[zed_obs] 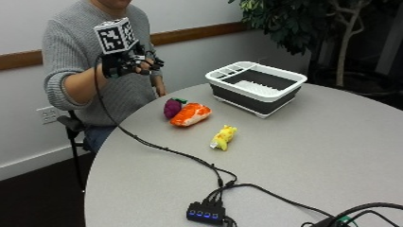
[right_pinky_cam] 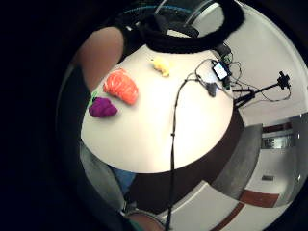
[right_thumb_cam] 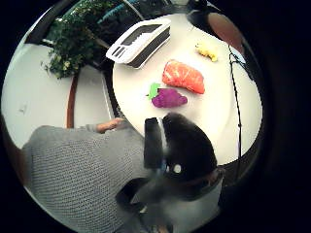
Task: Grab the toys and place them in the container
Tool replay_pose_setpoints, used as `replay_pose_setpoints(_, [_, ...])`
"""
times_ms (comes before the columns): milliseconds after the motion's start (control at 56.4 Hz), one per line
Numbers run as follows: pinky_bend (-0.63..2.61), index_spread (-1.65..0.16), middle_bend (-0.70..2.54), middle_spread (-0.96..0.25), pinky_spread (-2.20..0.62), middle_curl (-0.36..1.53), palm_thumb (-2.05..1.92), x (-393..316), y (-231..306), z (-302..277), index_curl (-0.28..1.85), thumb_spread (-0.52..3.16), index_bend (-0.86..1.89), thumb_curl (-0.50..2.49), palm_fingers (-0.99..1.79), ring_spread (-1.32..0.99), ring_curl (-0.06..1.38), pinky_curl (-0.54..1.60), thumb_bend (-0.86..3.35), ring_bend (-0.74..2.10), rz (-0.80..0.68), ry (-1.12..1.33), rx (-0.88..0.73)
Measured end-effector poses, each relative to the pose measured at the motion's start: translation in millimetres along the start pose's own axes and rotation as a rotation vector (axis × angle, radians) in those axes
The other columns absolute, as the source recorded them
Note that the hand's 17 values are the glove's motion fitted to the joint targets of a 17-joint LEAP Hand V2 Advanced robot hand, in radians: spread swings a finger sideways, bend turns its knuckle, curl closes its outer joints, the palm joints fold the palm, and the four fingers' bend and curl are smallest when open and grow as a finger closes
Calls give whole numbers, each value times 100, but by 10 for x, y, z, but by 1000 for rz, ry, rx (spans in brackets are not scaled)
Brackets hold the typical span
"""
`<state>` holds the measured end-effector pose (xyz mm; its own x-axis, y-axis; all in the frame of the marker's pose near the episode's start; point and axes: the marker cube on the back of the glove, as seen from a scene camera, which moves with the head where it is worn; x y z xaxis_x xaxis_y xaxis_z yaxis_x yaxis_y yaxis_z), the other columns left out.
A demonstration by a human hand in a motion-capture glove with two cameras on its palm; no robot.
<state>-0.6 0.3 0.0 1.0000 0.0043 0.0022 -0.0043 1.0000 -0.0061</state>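
Observation:
Three soft toys lie on the round grey table [zed_obs: 315,151] in front of the person: a purple grape bunch [zed_obs: 171,108] with a green leaf, an orange salmon piece [zed_obs: 191,114] touching it, and a small yellow toy [zed_obs: 223,137] lying apart, further in on the table. The white and dark container [zed_obs: 255,85] stands beyond them with nothing visible inside. My gloved right hand [zed_obs: 129,64] hangs in the air near the person's chest, above the table's edge and short of the grapes, fingers relaxed and holding nothing. The palm views show the grapes [right_thumb_cam: 168,98], salmon [right_thumb_cam: 183,76], yellow toy [right_pinky_cam: 161,66] and container [right_thumb_cam: 141,41] below.
A black cable [zed_obs: 157,146] runs from the glove across the table to a small hub [zed_obs: 205,210] near the front edge. A phone-like device [right_pinky_cam: 221,70] and a small tripod [right_pinky_cam: 269,89] sit on the table's far side. A potted plant [zed_obs: 302,19] stands behind the container.

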Motion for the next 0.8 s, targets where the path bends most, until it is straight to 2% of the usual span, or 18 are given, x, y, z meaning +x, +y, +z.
replay_pose_setpoints(124, [52,-24,18,-14,2,7,-1,-34,7,7,12,90,25,4,27,-14,5,16,1,20,7,-5,-14])
replay_pose_setpoints(266, [55,-30,18,-18,2,11,-2,-60,-28,8,17,121,24,9,24,-19,9,21,-1,22,-1,-8,-11])
replay_pose_setpoints(514, [57,-34,18,-20,2,16,-3,-222,-192,104,25,139,23,15,21,-22,13,24,-2,26,-38,-35,-16])
replay_pose_setpoints(638, [59,-34,18,-20,2,19,-3,-446,-468,171,27,142,20,16,20,-23,15,26,-2,28,-98,-100,-28])
replay_pose_setpoints(798, [61,-35,19,-21,2,22,-3,-695,-764,315,29,144,18,18,18,-24,17,28,-2,30,-152,-25,-27])
